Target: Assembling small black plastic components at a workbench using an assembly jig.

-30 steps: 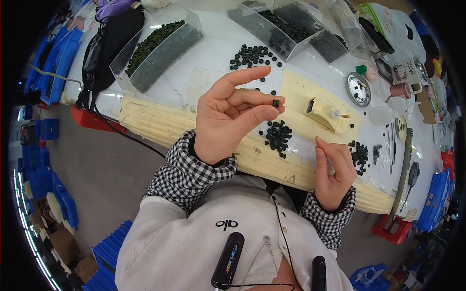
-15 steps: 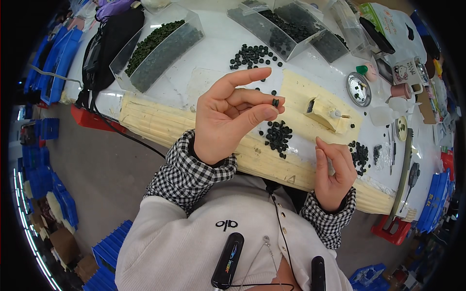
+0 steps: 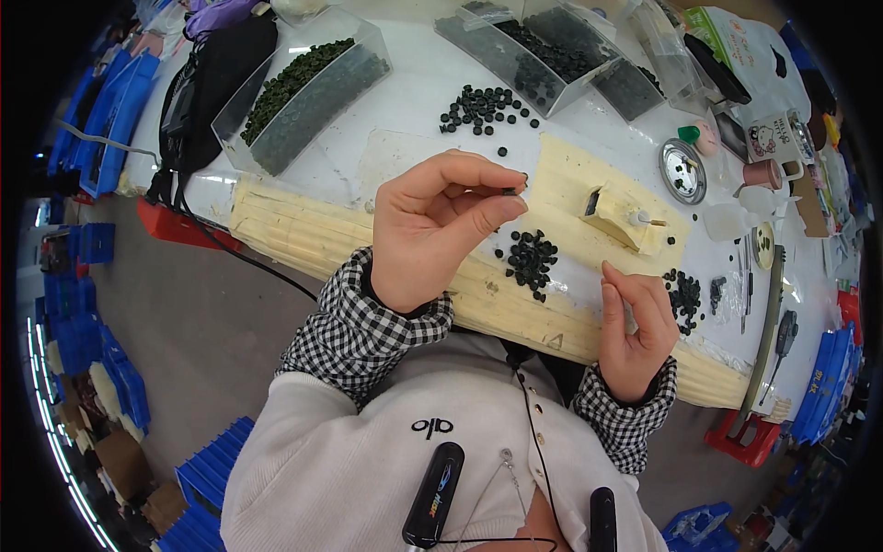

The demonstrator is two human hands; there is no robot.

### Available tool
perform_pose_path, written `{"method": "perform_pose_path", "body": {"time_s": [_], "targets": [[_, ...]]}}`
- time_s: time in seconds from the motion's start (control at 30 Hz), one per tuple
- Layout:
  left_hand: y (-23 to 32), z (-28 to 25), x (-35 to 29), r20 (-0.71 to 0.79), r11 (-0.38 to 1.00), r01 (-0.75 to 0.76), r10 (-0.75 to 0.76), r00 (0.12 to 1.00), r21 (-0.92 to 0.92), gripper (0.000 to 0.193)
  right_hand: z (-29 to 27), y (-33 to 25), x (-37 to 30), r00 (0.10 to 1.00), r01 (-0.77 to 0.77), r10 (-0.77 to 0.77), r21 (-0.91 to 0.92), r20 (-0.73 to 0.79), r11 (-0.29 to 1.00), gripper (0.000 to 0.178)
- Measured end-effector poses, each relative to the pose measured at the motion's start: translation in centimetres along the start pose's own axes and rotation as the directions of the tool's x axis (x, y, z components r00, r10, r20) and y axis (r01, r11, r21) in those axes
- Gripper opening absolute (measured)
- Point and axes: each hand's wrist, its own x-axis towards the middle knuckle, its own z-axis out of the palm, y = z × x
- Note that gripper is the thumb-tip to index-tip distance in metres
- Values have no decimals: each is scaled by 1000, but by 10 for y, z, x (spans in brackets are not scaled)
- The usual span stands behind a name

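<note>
My left hand [image 3: 432,225] is raised above the near edge of the table. Between its thumb and fingertips it pinches a small dark round piece [image 3: 510,191], seen edge-on. Below the fingertips a heap of small dark pieces [image 3: 532,262] lies on the table. My right hand [image 3: 636,324] is held low at the table's front, thumb and fingers curled together; anything inside the pinch is too small to make out. Beside it lies a second heap of dark pieces [image 3: 683,299]. Ahead of it, a yellow block with a pale peg [image 3: 625,218] sits on a yellow sheet [image 3: 566,175].
Clear bins hold green pieces [image 3: 299,78] at far left and dark pieces [image 3: 552,51] at the back. More dark discs [image 3: 483,106] are scattered between them. A round metal dish [image 3: 682,171], bottles [image 3: 727,221] and thin tools [image 3: 749,285] stand or lie on the right.
The left hand's index finger has come down toward the thumb, and the pinched dark piece has turned and shifted slightly left. The right hand has barely moved.
</note>
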Motion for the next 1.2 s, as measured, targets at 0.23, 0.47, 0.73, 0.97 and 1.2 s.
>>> {"method": "perform_pose_path", "body": {"time_s": [0.23,0.47,0.73,0.97,1.2], "targets": [[4,4,-1,-60,1000,6,-7,998,-23,20,1,0,-1,1000,-4,4,1,-3,1000,18],[2,2,-1,-52,981,-67,78,996,185,24,0,0,-1,1000,-13,13,5,3,1000,18],[0,3,-1,-49,944,-107,129,990,312,30,0,1,-2,1000,-15,15,-4,4,1000,18],[4,4,0,-74,958,-82,106,992,273,54,0,0,-2,1000,-16,16,-3,14,1000,18],[5,6,0,-90,965,-84,109,990,249,56,0,0,-2,1000,-24,24,-7,17,1000,18]]}}
